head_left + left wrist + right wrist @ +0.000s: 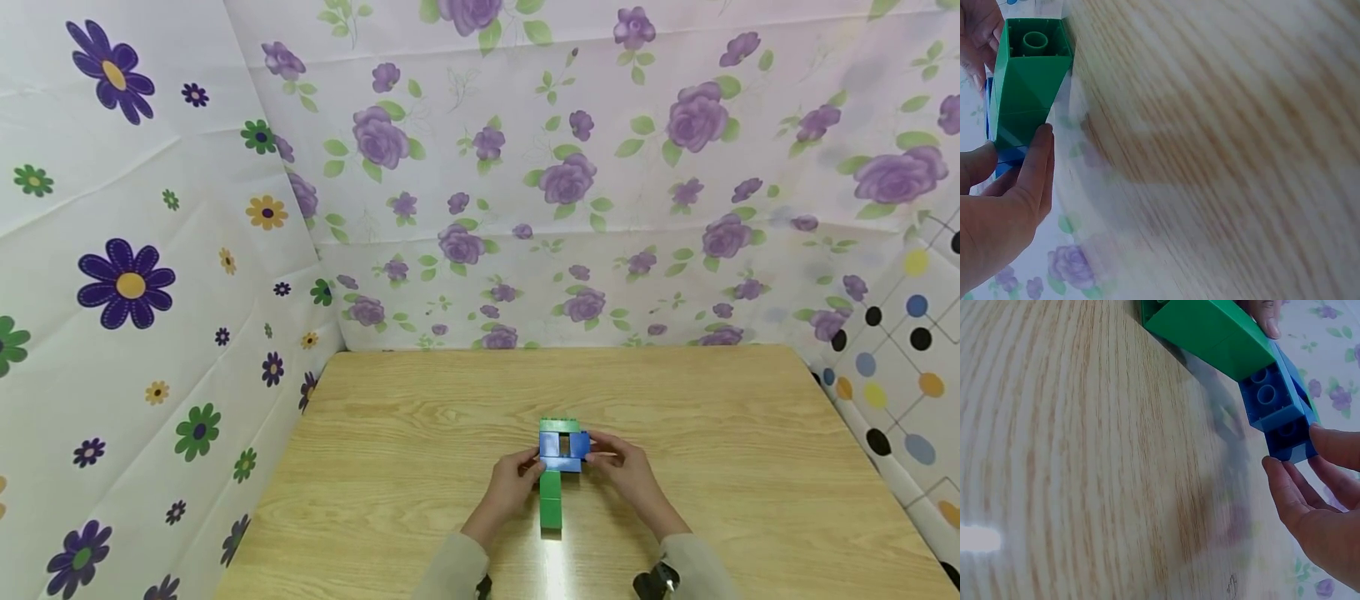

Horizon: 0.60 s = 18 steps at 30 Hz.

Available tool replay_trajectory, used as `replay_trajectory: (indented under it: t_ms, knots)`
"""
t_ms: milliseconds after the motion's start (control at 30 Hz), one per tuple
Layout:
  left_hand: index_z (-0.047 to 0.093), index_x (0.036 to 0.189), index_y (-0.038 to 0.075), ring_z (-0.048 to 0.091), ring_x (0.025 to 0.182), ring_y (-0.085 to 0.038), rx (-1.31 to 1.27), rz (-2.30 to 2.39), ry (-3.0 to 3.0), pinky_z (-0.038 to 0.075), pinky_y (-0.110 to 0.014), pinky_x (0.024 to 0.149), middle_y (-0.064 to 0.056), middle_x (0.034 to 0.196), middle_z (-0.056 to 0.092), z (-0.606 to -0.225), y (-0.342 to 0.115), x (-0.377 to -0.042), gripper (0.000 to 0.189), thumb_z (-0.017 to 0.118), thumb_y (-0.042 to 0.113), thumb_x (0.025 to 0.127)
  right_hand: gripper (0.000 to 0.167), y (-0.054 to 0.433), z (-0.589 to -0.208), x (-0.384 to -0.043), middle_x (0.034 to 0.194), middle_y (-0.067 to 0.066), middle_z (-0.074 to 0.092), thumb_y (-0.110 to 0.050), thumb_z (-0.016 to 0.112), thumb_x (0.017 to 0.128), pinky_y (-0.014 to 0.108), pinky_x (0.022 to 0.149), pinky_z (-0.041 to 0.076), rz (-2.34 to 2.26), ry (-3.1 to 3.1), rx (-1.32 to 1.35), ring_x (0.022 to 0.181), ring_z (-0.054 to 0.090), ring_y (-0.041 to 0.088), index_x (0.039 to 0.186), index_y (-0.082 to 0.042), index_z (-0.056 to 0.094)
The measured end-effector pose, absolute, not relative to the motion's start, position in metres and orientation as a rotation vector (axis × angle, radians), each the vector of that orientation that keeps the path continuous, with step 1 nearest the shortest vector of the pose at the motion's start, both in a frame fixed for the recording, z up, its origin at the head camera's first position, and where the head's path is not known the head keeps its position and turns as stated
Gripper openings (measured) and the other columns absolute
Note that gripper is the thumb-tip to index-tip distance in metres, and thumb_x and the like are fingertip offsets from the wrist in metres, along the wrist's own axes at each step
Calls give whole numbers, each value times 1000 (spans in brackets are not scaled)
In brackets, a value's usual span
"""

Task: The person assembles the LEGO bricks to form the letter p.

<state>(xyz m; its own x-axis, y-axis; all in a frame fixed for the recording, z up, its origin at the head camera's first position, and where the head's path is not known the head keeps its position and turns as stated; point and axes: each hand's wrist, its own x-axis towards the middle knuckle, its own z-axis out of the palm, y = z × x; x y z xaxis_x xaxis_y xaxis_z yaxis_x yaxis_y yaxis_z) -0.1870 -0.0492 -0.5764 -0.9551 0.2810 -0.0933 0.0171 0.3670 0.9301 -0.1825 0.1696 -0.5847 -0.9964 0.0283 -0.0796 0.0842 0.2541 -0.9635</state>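
A build of toy building bricks stands over the table in the head view. Two green bricks (551, 500) make a stem, blue bricks (550, 446) frame a small square hole, and another green brick (560, 425) lies along the far end. My left hand (512, 483) grips the left side where blue meets green, thumb and fingers on opposite faces in the left wrist view. The right-hand blue brick (580, 445) is pinched between thumb and fingers of my right hand (630, 473). Hollow undersides of the blue bricks (1266, 395) show in the right wrist view.
A wood-grain table (405, 417) lies beneath the hands. Flower-printed cloth (487, 192) hangs behind it, another flowered sheet (150, 358) covers the left side, and a dotted sheet (900, 375) stands at the right edge.
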Motion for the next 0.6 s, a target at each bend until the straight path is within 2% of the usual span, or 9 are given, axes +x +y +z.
replay_trajectory:
  t_ms: [233, 600]
  knots:
    - [56, 127, -9, 52, 88, -14, 291, 1558, 2448, 51, -24, 73, -6, 97, 59, -580, -50, -191, 39, 60, 15, 97, 40, 169, -593, -188, 113, 14, 65, -7, 68, 89, 30, 83, 56, -1803, 2506, 110, 101, 63, 26, 128, -3, 60]
    - [57, 123, -14, 51, 85, -14, 282, 1542, 2461, 51, -25, 70, -8, 96, 57, -589, -49, -194, 37, 59, 12, 97, 38, 166, -602, -195, 108, 14, 66, 0, 66, 90, 24, 75, 57, -1774, 2517, 79, 96, 64, 25, 127, 3, 59]
